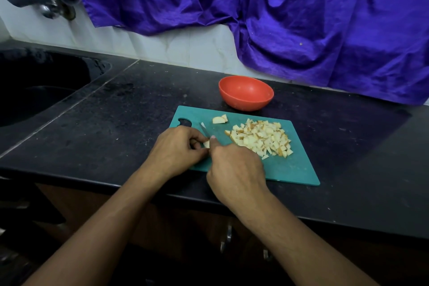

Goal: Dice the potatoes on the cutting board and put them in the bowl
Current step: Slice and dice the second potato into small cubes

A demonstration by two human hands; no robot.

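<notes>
A teal cutting board [294, 169] lies on the black counter. On its right half sits a heap of diced potato [262, 138], and two larger potato chunks [220, 119] lie near its far edge. My left hand [178, 150] pinches a small potato piece [206, 144] on the board's left side. My right hand [235, 170] grips a knife, its forefinger along the spine; the blade [204, 129] points away over that piece. The handle is hidden in my palm. An orange bowl [246, 93] stands just behind the board, with nothing visible inside.
A dark sink [39, 86] is set into the counter at the left, with a tap [55, 8] above it. A purple cloth [301, 18] hangs over the back wall and drapes onto the counter at the right. The counter's front edge runs just below the board.
</notes>
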